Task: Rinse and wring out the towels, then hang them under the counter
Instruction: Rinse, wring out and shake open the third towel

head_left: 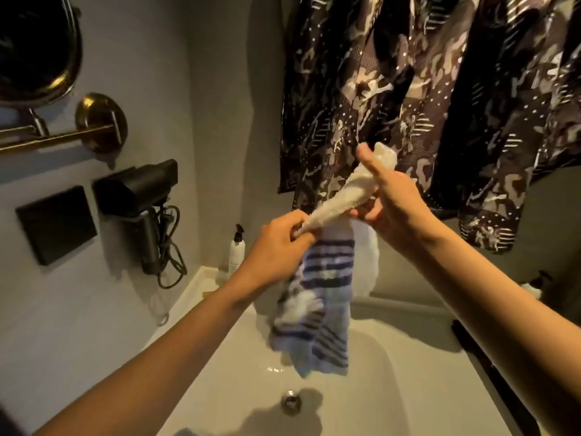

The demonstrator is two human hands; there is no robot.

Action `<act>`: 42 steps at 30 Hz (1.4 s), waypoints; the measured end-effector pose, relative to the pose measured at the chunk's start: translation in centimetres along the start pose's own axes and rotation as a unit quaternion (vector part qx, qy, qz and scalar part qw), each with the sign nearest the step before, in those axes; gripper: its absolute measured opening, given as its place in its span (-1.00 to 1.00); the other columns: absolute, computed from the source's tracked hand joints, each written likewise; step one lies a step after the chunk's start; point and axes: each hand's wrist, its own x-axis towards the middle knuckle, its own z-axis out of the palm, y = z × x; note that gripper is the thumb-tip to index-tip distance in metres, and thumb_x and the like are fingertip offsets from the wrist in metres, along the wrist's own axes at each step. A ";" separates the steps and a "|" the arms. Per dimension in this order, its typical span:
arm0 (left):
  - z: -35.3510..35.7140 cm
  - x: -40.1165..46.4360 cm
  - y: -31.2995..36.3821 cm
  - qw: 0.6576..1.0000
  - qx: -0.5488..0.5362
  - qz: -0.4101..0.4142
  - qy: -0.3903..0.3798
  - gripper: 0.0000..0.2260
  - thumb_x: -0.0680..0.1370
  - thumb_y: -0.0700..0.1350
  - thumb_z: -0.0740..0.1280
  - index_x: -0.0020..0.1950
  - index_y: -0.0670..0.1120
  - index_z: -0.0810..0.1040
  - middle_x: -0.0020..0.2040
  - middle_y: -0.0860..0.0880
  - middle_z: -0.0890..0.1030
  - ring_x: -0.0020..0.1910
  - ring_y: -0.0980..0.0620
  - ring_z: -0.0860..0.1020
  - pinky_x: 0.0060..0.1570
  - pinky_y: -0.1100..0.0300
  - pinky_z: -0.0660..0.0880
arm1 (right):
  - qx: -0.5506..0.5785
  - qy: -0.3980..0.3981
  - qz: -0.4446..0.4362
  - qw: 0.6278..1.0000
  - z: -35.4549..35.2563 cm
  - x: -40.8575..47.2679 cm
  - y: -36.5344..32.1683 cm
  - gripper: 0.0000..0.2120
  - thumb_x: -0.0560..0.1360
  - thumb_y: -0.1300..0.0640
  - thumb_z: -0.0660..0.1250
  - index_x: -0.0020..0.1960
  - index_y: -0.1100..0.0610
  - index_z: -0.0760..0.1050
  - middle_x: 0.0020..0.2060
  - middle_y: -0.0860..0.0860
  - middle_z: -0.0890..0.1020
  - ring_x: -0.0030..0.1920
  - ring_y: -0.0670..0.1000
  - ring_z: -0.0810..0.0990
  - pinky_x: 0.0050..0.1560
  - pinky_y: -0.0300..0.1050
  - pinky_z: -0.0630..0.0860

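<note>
2 hands: left hand (279, 237) & right hand (390, 199). 2 towels: 1 white towel (339, 193), 1 striped towel (327, 303). 1 sink (393, 388) w/ 1 drain (291, 401), 1 pump bottle (236, 251), 1 hair dryer (138, 190).

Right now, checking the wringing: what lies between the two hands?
Head view: a twisted white towel spans from left hand to right hand.

Fluffy terry-cloth towel (339, 193); glossy white sink (393, 388); brushed brass bar (56, 138).

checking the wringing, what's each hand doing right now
Left hand: closed on the white towel and striped towel.
Right hand: closed on the white towel.
</note>
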 end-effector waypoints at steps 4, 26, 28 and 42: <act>1.7 3.5 1.9 0.967 -0.220 -0.113 0.052 -0.78 0.57 0.02 0.31 -0.19 -0.02 0.67 -0.25 0.02 0.68 -0.26 -0.01 0.58 -0.15 0.01 0.53 | -0.162 0.020 -0.052 0.985 -2.1 -2.0 4.3 -0.51 0.46 -0.19 0.46 0.02 0.26 0.60 -0.10 0.19 0.73 -0.08 0.19 0.71 -0.08 0.16 0.64; -8.3 8.0 4.3 0.976 -0.167 -0.125 0.070 -0.63 0.61 -0.04 0.24 -0.41 0.02 0.44 -0.53 0.11 0.40 -0.58 0.10 0.36 -0.58 0.32 0.31 | -0.423 0.159 -0.185 0.873 -12.2 -0.3 -1.8 -0.71 0.61 0.05 0.23 -0.08 0.26 0.56 -0.20 0.11 0.58 -0.11 0.07 0.51 -0.09 -0.04 0.36; -8.3 7.9 5.7 0.955 -0.270 -0.124 -0.005 -0.58 0.63 -0.03 0.19 -0.46 0.03 0.41 -0.54 0.11 0.32 -0.64 0.14 0.26 -0.63 0.38 0.24 | -0.446 0.145 -0.202 0.860 -11.6 -1.3 -3.8 -0.70 0.59 -0.09 0.27 0.01 0.15 0.55 -0.15 0.02 0.57 -0.03 0.08 0.53 -0.05 -0.06 0.36; -2.4 10.8 -1.0 0.984 0.128 -0.122 -0.026 -0.64 0.67 0.20 0.12 0.04 -0.08 0.46 -0.04 0.00 0.61 -0.13 0.05 0.57 -0.17 0.11 0.44 | 0.017 -0.083 0.124 0.989 1.4 -0.9 5.4 -0.71 0.54 0.10 0.43 0.19 0.22 0.58 0.13 0.20 0.69 0.15 0.21 0.67 0.29 0.16 0.54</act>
